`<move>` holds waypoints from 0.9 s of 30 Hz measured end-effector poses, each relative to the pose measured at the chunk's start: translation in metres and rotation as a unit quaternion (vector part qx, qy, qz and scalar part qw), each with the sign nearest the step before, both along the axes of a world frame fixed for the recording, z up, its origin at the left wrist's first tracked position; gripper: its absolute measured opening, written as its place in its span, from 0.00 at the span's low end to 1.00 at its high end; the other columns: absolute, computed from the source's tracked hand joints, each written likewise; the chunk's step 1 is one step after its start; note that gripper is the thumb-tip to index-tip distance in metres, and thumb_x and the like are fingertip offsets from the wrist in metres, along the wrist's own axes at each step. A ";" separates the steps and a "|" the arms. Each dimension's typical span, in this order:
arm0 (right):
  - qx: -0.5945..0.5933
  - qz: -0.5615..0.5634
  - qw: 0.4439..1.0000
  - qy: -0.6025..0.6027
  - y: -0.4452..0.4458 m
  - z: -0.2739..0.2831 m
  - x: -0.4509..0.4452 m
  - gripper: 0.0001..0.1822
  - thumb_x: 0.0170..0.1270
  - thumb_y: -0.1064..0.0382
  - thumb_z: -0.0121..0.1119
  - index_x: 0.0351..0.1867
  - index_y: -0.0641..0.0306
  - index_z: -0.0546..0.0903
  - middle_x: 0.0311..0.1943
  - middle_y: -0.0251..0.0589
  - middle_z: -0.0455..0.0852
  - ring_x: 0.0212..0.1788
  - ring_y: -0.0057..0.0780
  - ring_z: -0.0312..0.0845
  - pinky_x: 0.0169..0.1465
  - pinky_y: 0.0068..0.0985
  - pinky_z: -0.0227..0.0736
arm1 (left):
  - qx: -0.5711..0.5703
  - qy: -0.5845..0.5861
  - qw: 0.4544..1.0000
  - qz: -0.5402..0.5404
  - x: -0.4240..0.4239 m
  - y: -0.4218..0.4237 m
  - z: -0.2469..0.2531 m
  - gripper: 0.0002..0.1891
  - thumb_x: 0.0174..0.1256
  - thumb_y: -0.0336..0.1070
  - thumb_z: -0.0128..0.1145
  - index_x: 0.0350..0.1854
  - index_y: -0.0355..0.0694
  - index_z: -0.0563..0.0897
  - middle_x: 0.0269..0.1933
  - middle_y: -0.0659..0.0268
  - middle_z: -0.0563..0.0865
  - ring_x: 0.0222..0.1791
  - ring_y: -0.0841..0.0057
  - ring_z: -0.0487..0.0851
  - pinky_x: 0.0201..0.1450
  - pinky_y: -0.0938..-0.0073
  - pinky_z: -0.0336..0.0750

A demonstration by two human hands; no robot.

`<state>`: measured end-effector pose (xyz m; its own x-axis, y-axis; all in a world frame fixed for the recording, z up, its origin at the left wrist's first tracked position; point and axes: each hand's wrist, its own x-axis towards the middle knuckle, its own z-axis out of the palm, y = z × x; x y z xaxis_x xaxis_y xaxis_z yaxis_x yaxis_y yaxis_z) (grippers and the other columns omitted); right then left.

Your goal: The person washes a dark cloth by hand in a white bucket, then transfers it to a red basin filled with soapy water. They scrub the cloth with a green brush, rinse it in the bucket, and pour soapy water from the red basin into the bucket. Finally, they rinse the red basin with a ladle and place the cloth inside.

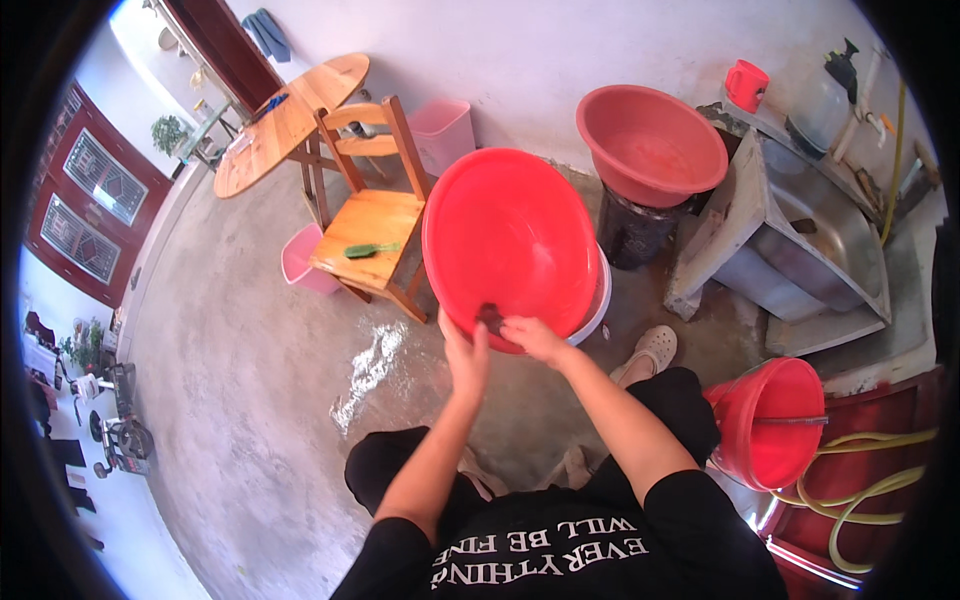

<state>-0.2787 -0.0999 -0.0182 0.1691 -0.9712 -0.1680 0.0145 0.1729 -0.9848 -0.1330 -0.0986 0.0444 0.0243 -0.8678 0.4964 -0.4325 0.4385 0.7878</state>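
A bright red plastic basin point(517, 225) is tilted in front of me, its inside facing up. My left hand point(465, 358) grips its near rim at the left, thumb over the edge and fingers along the outer wall. At the near inner wall, my right hand point(534, 337) holds a small dark, blurred thing point(490, 313), possibly a scrubber or cloth. Under and behind the red basin, part of a white-rimmed container point(601, 300) shows; the rest is hidden.
A green brush point(371, 250) lies on a wooden chair point(375, 214) to the left. At the right, a faded red basin point(652, 146) rests on a dark stand beside a metal sink point(817, 217). A red bucket point(780, 427) stands near my right knee. Water wets the concrete floor point(371, 371).
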 end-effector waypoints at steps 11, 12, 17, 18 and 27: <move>-0.102 0.012 0.715 0.691 -0.062 -0.012 -0.091 0.12 0.59 0.65 0.50 0.39 0.61 0.84 0.47 0.43 0.81 0.50 0.44 0.74 0.51 0.36 0.73 | 0.041 -0.021 0.995 -0.091 0.023 -0.071 0.072 0.29 0.62 0.23 0.52 0.67 0.33 0.61 0.58 0.51 0.76 0.58 0.70 0.76 0.60 0.72 0.69; -0.139 0.007 0.720 0.680 -0.073 0.000 -0.094 0.11 0.59 0.65 0.51 0.38 0.61 0.84 0.46 0.43 0.81 0.50 0.44 0.74 0.51 0.37 0.73 | 0.065 -0.006 0.994 -0.092 0.021 -0.067 0.076 0.30 0.62 0.24 0.52 0.67 0.34 0.61 0.58 0.51 0.76 0.58 0.70 0.76 0.60 0.72 0.69; -0.355 -0.084 0.700 0.614 -0.139 0.070 -0.075 0.09 0.60 0.64 0.51 0.31 0.62 0.82 0.42 0.39 0.77 0.48 0.39 0.71 0.51 0.33 0.68 | 0.074 0.005 0.993 -0.088 0.023 -0.070 0.065 0.30 0.61 0.24 0.52 0.67 0.34 0.61 0.57 0.52 0.77 0.57 0.70 0.77 0.59 0.72 0.69; -0.408 -0.085 0.637 0.648 -0.152 0.087 -0.081 0.09 0.60 0.65 0.50 0.30 0.62 0.82 0.43 0.37 0.78 0.47 0.36 0.69 0.51 0.30 0.67 | 0.071 0.007 0.993 -0.093 0.022 -0.070 0.068 0.30 0.61 0.24 0.52 0.67 0.34 0.61 0.57 0.52 0.77 0.57 0.70 0.77 0.59 0.72 0.69; -0.328 0.034 0.447 0.832 -0.169 0.009 -0.135 0.15 0.64 0.61 0.48 0.47 0.59 0.82 0.62 0.38 0.70 0.63 0.37 0.62 0.67 0.35 0.56 | 0.021 -0.027 0.996 -0.084 0.017 -0.065 0.070 0.30 0.62 0.25 0.53 0.67 0.32 0.61 0.54 0.53 0.78 0.50 0.73 0.79 0.53 0.74 0.72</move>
<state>-0.4141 -0.2687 -0.0093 0.3720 -0.9061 0.2012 -0.8152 -0.2153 0.5378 -0.1164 -0.1641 0.1147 -0.1490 -0.8776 0.4557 -0.3976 0.4751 0.7850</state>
